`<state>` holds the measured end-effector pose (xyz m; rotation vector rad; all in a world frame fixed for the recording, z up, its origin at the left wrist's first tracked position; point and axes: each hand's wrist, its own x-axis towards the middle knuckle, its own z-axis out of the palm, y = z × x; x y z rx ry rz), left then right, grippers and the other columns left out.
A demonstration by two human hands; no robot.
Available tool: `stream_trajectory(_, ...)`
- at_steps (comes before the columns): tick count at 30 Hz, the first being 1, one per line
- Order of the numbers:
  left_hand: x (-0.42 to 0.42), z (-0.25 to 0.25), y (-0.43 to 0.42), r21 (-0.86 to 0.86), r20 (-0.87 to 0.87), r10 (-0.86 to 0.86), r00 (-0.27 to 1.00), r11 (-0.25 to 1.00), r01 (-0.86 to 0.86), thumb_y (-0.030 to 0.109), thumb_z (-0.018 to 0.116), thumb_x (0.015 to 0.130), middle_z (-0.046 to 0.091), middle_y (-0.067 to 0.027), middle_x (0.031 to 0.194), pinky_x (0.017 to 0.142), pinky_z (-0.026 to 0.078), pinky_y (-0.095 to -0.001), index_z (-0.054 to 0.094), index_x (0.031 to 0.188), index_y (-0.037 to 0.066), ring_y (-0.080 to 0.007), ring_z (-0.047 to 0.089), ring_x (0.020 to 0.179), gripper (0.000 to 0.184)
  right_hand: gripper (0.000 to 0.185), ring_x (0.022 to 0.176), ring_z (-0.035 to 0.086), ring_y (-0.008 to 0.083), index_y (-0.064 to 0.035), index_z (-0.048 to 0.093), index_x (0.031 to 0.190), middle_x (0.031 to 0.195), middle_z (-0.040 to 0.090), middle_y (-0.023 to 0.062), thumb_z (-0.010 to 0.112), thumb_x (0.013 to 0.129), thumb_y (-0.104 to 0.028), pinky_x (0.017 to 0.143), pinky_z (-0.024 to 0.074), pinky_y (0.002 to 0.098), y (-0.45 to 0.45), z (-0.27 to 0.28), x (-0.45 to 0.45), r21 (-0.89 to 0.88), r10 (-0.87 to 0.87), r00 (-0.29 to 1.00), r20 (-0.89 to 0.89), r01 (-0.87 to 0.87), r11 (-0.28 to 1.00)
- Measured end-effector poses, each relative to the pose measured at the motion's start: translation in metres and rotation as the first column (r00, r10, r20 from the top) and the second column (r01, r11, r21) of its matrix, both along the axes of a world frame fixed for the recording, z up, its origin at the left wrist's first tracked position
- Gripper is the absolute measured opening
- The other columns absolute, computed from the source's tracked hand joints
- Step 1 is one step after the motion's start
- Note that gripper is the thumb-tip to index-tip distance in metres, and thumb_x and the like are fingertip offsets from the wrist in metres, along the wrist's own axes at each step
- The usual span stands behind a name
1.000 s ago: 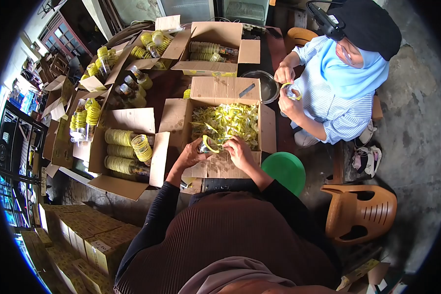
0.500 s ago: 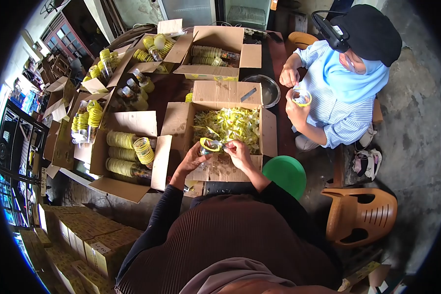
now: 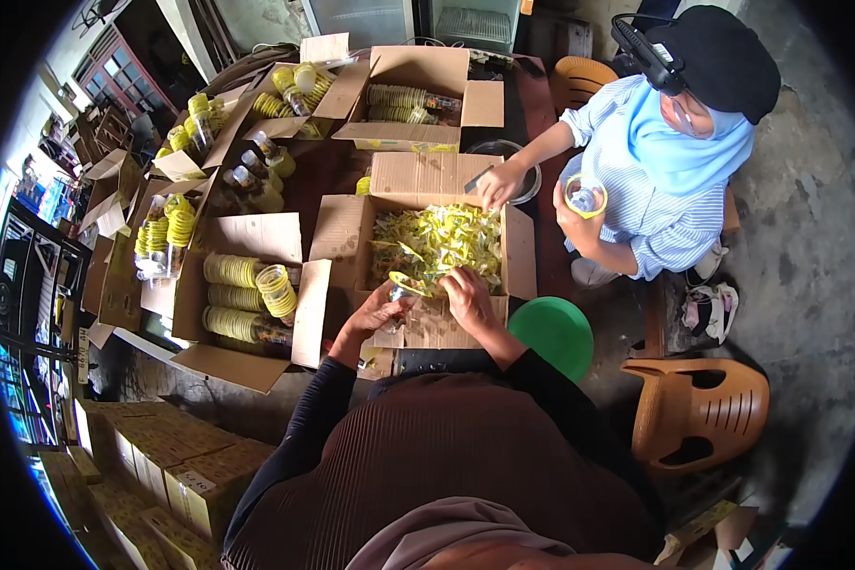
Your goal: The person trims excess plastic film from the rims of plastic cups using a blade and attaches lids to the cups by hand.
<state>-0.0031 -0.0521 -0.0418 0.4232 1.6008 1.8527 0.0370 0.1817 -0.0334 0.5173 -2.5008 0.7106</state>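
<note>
My left hand is closed around a clear plastic cup with a yellow rim, tilted over the near edge of a cardboard box. Just right of the cup, my right hand has its fingers pinched together. Whatever is between those fingertips is too small to make out. Behind both hands, the box holds a heap of yellow and whitish scraps.
Across the table, a co-worker holds another yellow-rimmed cup. Cartons with stacked cups stand left and behind. A green round lid-like object and an orange chair are at right.
My right hand has shifted slightly right, away from the cup rim; my left hand still holds the cup. The co-worker's one hand has reached from their cup to above the scrap box.
</note>
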Motion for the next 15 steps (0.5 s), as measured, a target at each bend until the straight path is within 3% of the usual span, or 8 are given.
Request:
stream_trajectory(2, -0.002, 0.002, 0.003, 0.041, 0.06, 0.039, 0.997, 0.998, -0.042, 0.036, 0.075, 0.083, 0.061, -0.0028, 0.103, 0.075, 0.05, -0.0301, 0.046, 0.128, 0.004, -0.0178, 0.062, 0.087, 0.063, 0.02, 0.09, 0.059, 0.0289, -0.0021, 0.062, 0.09, 0.092, 0.059, 0.0112, 0.06, 0.073, 0.006, 0.077, 0.0485, 0.0399, -0.006, -0.004, -0.002, -0.14, -0.028, 0.998, 0.057, 0.036, 0.99)
stream_trajectory(4, -0.004, 0.0, 0.005, 0.066, -0.186, 0.081, 0.979, 0.995, -0.07, 0.034, 0.078, 0.08, 0.061, -0.003, 0.103, 0.078, 0.049, -0.028, 0.051, 0.124, 0.005, -0.0135, 0.059, 0.09, 0.06, 0.015, 0.083, 0.062, 0.0289, -0.0006, 0.063, 0.089, 0.089, 0.062, 0.0123, 0.06, 0.078, 0.008, 0.072, 0.0511, 0.0378, -0.006, -0.011, -0.007, -0.471, 0.047, 0.951, 0.306, 0.108, 0.875)
stream_trajectory(5, -0.005, 0.0, 0.005, 0.066, -0.184, 0.08, 0.98, 0.995, -0.069, 0.034, 0.078, 0.08, 0.061, -0.003, 0.103, 0.078, 0.049, -0.028, 0.051, 0.124, 0.005, -0.0135, 0.059, 0.09, 0.06, 0.013, 0.081, 0.064, 0.0264, 0.0005, 0.063, 0.089, 0.087, 0.063, 0.0127, 0.059, 0.08, 0.009, 0.068, 0.0519, 0.0349, -0.005, -0.012, -0.007, -0.538, 0.073, 0.925, 0.373, 0.152, 0.829)
stream_trajectory(7, -0.009, 0.003, 0.003, -0.238, -0.491, 0.039, 0.87, 0.955, -0.178, 0.03, 0.08, 0.077, 0.062, -0.0066, 0.103, 0.083, 0.048, -0.0304, 0.055, 0.119, 0.003, -0.0158, 0.06, 0.094, 0.056, 0.014, 0.082, 0.065, 0.0235, -0.0001, 0.063, 0.089, 0.088, 0.062, 0.0115, 0.058, 0.081, 0.01, 0.067, 0.0522, 0.0333, -0.002, -0.023, -0.009, -0.629, 0.121, 0.943, 0.309, 0.108, 0.77)
stream_trajectory(8, -0.006, 0.014, 0.005, -0.348, -0.591, 0.008, 0.807, 0.9, -0.263, 0.024, 0.081, 0.074, 0.063, -0.0106, 0.104, 0.087, 0.048, -0.0335, 0.056, 0.116, 0.002, -0.0213, 0.062, 0.098, 0.054, 0.014, 0.082, 0.065, 0.0235, -0.0001, 0.063, 0.089, 0.088, 0.062, 0.0115, 0.058, 0.081, 0.01, 0.067, 0.0522, 0.0333, -0.002, -0.019, -0.007, -0.629, 0.121, 0.943, 0.31, 0.108, 0.77)
stream_trajectory(11, -0.005, 0.011, 0.006, -0.383, -0.733, -0.023, 0.68, 0.84, -0.385, 0.02, 0.079, 0.073, 0.064, -0.0131, 0.103, 0.086, 0.049, -0.0358, 0.055, 0.117, 0.001, -0.0273, 0.063, 0.097, 0.053, 0.012, 0.082, 0.063, 0.0246, -0.0017, 0.063, 0.089, 0.086, 0.06, 0.0094, 0.059, 0.082, 0.008, 0.069, 0.0513, 0.0349, -0.002, -0.002, 0.003, -0.587, 0.112, 0.937, 0.331, 0.111, 0.802)
stream_trajectory(13, -0.004, 0.019, 0.011, -0.357, -0.748, -0.013, 0.664, 0.851, -0.385, 0.02, 0.079, 0.072, 0.063, -0.0148, 0.101, 0.083, 0.049, -0.0371, 0.056, 0.114, 0.0, -0.0303, 0.063, 0.094, 0.052, 0.01, 0.084, 0.06, 0.0267, -0.0045, 0.064, 0.088, 0.085, 0.058, 0.0084, 0.061, 0.083, 0.003, 0.072, 0.0497, 0.0376, -0.003, 0.012, 0.011, -0.264, 0.041, 0.973, 0.226, 0.021, 0.964)
stream_trajectory(15, -0.003, 0.027, 0.012, -0.331, -0.762, -0.005, 0.647, 0.862, -0.384, 0.02, 0.079, 0.071, 0.062, -0.0165, 0.099, 0.08, 0.05, -0.0383, 0.056, 0.112, 0.0, -0.0333, 0.062, 0.09, 0.051, 0.008, 0.085, 0.057, 0.0285, -0.0069, 0.065, 0.088, 0.085, 0.057, 0.0081, 0.062, 0.083, -0.002, 0.075, 0.0479, 0.0396, -0.006, 0.009, 0.011, -0.27, 0.041, 0.979, 0.199, 0.014, 0.963)
